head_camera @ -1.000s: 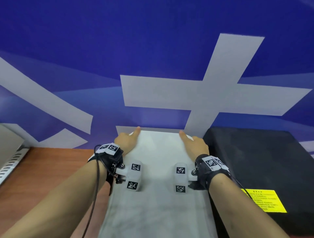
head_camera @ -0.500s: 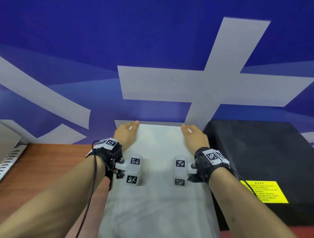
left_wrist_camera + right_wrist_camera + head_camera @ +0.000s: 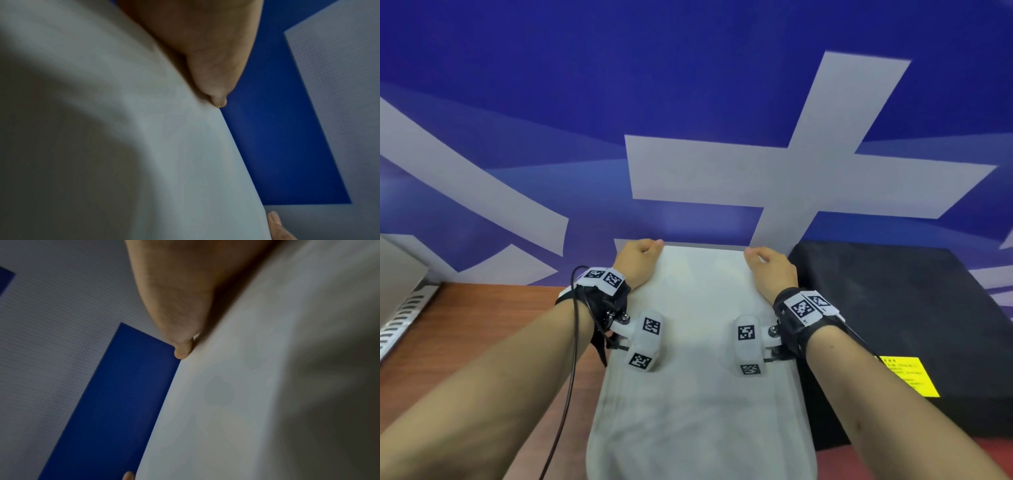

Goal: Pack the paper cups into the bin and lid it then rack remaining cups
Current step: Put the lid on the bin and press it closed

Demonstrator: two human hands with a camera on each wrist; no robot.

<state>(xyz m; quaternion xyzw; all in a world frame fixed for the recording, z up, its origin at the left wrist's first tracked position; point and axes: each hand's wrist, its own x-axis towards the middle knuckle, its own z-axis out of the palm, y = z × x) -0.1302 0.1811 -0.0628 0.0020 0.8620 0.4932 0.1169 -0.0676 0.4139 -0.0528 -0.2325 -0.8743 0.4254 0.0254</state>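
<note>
Left hand (image 3: 637, 262) at centre frame, fingers curled over the far left corner of the white lid (image 3: 698, 342), gripping its edge. Right hand (image 3: 770, 270) mirrored at the far right corner, fingers likewise curled over the edge. In the left wrist view, thumb pressed against the lid's rim; same in the right wrist view. Lid lying flat, running from frame centre down to the bottom edge. Bin beneath hidden; paper cups not visible. Black box (image 3: 900, 325) just right of the lid, yellow label (image 3: 909, 375) on top. Brown tabletop (image 3: 465, 329) at lower left. Blue and white wall (image 3: 688, 120) across the upper frame.
</note>
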